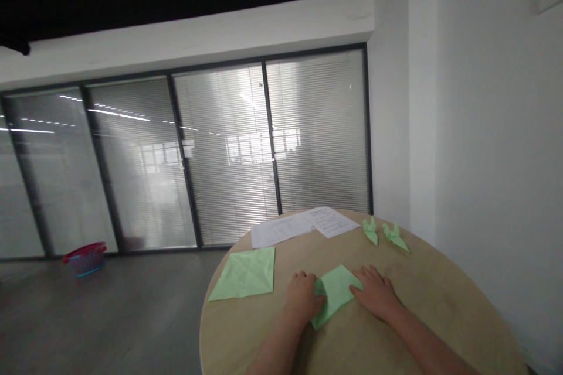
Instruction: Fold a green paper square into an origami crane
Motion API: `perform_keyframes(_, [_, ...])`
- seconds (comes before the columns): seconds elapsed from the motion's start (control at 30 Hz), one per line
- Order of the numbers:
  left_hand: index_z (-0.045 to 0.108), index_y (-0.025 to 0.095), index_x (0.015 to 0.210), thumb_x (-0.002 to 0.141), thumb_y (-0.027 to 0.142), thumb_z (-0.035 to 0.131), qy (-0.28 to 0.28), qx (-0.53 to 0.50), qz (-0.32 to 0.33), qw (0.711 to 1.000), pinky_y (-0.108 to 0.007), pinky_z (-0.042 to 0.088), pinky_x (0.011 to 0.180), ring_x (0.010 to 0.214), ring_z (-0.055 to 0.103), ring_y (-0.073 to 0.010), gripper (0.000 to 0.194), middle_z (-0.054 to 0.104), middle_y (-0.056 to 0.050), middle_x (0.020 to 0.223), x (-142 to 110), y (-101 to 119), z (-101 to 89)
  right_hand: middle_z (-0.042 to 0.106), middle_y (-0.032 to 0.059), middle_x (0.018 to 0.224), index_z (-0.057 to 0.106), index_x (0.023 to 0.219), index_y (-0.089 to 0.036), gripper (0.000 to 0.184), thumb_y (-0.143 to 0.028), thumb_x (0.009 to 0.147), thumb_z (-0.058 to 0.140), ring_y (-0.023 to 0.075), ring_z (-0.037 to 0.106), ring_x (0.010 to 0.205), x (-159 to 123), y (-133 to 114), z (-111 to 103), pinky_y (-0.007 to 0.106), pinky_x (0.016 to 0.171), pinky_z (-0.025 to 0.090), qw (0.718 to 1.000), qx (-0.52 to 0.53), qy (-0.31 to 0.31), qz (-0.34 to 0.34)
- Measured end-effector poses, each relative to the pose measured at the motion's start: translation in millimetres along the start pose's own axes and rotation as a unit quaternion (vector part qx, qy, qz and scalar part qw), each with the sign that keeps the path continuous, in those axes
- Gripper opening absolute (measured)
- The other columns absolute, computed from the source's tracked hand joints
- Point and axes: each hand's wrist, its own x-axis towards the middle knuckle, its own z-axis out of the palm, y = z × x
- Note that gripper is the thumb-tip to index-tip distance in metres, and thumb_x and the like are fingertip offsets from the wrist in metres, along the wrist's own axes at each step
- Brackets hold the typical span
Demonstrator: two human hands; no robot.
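One green paper [338,292] lies on a round wooden table [444,310], set at a slant between a person's left hand [303,297] and right hand [376,292]. The left hand bends its fingers beside the paper's left edge, the thumb reaching over it; the right hand touches the opposite corner with thumb and forefinger, the other fingers loosely bent. Whether either hand pinches the paper or merely presses it cannot be told from this angle.

To the left, well within the table's edge at its right side, a larger green sheet [248,274] lies spread out, faintly creased. Beyond the right hand stand two folded green shapes, a bird [370,232] and, just beside it, a second bird [396,238]. At the table's far side, two white printouts [332,222] lie next to each other, their print too small to read. On the gray floor [153,316] at left sits a red and blue basket [85,260], near a glass partition [229,176] lined with blinds.
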Motion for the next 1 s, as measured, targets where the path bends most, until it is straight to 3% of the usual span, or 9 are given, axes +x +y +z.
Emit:
perform_keyframes(0.33, [0.067, 0.018, 0.113, 0.085, 0.032, 0.054, 0.0, 0.017, -0.052, 0.999, -0.032, 0.046, 0.087, 0.106, 0.064, -0.0254, 0.033, 0.068, -0.013, 0.115, 3, -1, -8.1, 0.043, 0.0112, 0.152, 0.054, 0.139, -0.025, 0.056, -0.043, 0.087, 0.047, 0.0351, 0.025, 0.145, -5, -6, -8, 0.059, 0.113, 0.018, 0.998, 0.048, 0.009, -0.028])
perform_keyframes(0.67, [0.07, 0.019, 0.099, 0.087, 0.036, 0.051, -0.006, 0.018, -0.086, 0.996, -0.033, 0.045, 0.074, 0.096, 0.067, -0.0277, 0.029, 0.073, -0.013, 0.102, 6, -1, -8.0, 0.047, 0.0121, 0.148, 0.055, 0.139, -0.027, 0.056, -0.041, 0.085, 0.052, 0.0384, 0.028, 0.143, -7, -8, -17, 0.061, 0.111, 0.02, 0.994, 0.094, -0.001, -0.064])
perform_keyframes(0.87, [0.071, 0.018, 0.091, 0.086, 0.035, 0.053, 0.003, 0.006, -0.07, 0.998, -0.031, 0.042, 0.071, 0.093, 0.066, -0.0265, 0.026, 0.073, -0.013, 0.098, 10, -5, -3.4, 0.049, 0.0131, 0.147, 0.058, 0.136, -0.027, 0.053, -0.04, 0.085, 0.054, 0.0402, 0.028, 0.143, -6, -5, -16, 0.062, 0.11, 0.02, 0.99, 0.121, 0.015, -0.065])
perform_keyframes(1.0, [0.069, 0.016, 0.083, 0.085, 0.033, 0.052, 0.007, -0.093, -0.011, 0.996, -0.028, 0.039, 0.064, 0.078, 0.064, -0.0213, 0.024, 0.071, -0.008, 0.081, 17, -15, 0.2, 0.057, 0.0139, 0.138, 0.061, 0.132, -0.023, 0.049, -0.037, 0.085, 0.055, 0.0381, 0.039, 0.137, 1, 0, -14, 0.056, 0.11, 0.026, 0.984, 0.152, 0.055, -0.071])
